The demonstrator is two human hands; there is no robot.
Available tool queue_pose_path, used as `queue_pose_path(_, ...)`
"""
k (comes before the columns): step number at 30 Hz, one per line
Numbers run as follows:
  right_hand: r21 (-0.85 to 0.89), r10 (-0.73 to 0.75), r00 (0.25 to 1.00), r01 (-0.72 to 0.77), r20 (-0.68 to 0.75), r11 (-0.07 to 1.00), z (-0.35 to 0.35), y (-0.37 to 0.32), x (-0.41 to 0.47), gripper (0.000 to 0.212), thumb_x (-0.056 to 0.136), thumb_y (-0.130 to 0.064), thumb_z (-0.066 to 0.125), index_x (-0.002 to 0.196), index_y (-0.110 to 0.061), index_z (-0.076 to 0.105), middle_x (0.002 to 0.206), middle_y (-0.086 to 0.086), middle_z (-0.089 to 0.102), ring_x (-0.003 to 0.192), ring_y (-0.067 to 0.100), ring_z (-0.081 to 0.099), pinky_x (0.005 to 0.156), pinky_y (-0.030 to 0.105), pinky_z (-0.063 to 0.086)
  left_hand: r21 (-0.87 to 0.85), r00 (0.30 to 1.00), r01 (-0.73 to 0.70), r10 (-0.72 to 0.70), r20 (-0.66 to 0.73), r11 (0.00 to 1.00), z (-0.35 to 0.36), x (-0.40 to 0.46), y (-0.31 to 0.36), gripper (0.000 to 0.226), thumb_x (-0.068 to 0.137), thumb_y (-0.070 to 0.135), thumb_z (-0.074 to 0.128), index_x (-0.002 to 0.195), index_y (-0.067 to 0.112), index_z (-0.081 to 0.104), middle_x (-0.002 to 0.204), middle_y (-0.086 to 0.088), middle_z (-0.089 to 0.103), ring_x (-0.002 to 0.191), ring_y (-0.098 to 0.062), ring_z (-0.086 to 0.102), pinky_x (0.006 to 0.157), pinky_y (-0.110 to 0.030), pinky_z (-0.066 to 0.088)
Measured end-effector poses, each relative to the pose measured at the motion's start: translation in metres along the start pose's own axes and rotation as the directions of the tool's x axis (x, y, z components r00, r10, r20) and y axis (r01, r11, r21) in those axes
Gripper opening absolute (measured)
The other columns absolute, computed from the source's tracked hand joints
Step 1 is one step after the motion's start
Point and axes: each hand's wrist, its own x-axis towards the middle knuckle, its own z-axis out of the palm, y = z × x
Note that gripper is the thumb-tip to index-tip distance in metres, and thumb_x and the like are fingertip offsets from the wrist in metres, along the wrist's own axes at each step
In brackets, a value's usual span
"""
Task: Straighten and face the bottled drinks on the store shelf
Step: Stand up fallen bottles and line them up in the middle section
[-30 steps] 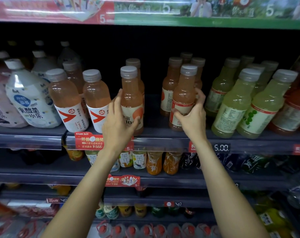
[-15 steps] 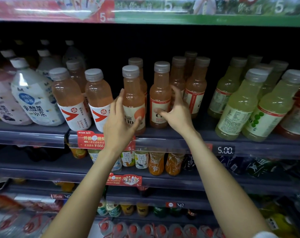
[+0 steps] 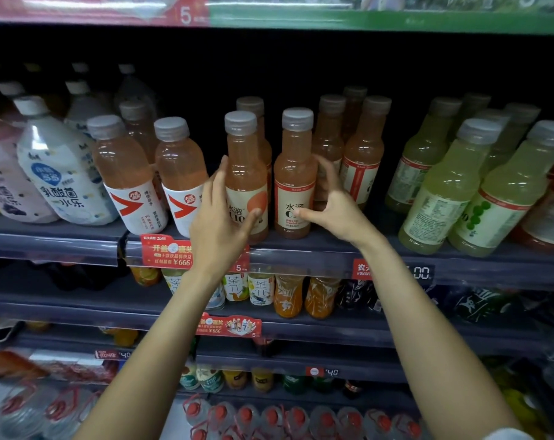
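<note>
Two orange drink bottles with grey caps stand side by side at the front of the shelf [image 3: 313, 254]. My left hand [image 3: 218, 223] wraps the left bottle [image 3: 243, 160], fingers on its left side and thumb on the label. My right hand [image 3: 336, 208] holds the right bottle [image 3: 294, 166], thumb on the front label and fingers curled round its right side. Both labels face forward. More orange bottles [image 3: 364, 154] of the same kind stand behind and to the right, one with its label turned sideways.
Left of my hands stand two orange bottles with red-arrow labels [image 3: 126, 179] and white bottles [image 3: 63, 173]. Yellow-green bottles [image 3: 443, 185] lean at the right. Lower shelves carry tea bottles [image 3: 259, 287] and red-capped water jugs [image 3: 269, 420]. Price tags line the shelf edges.
My right hand carried an orange bottle leftward from the right group and set it down beside the bottle in my left hand. My left hand stayed put.
</note>
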Motion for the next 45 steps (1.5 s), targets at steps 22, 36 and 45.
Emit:
queue_pose_path(22,-0.168,-0.163,0.940,0.116,-0.299,0.979,-0.045,-0.002,-0.009,0.046,0.086,0.001,0.055,0.127,-0.018,0.051,0.111,0.001,0.064,0.103,0.013,0.062,0.084,0.032,0.054,0.023,0.997,-0.081,0.082,-0.012,0.996,0.026,0.024,0.092,0.096,0.085,0.042,0.068,0.151,0.002,0.010,0.128,-0.017,0.056,0.115,-0.031,0.055,0.088,-0.037,0.046)
queue_pose_path(36,-0.568,-0.319,0.912,0.124,-0.258,0.813,-0.067,-0.031,0.057,0.041,0.094,-0.017,0.053,0.134,-0.019,0.046,0.096,0.010,0.065,0.088,0.023,0.064,0.075,0.037,0.052,0.006,0.997,-0.060,0.060,-0.042,0.998,0.027,0.022,0.091,0.087,0.085,0.041,0.068,0.150,0.012,0.019,0.128,-0.009,0.059,0.114,-0.028,0.058,0.087,-0.034,0.047)
queue_pose_path(45,-0.230,-0.267,0.957,0.237,-0.111,0.944,-0.076,-0.034,0.048,0.034,0.091,-0.017,0.058,0.122,-0.022,0.046,0.120,0.001,0.058,0.109,0.014,0.057,0.090,0.034,0.052,-0.014,0.997,-0.060,0.059,-0.042,0.998,0.029,0.021,0.090,0.086,0.085,0.045,0.066,0.151,0.013,0.019,0.127,-0.011,0.059,0.115,-0.028,0.058,0.089,-0.038,0.048)
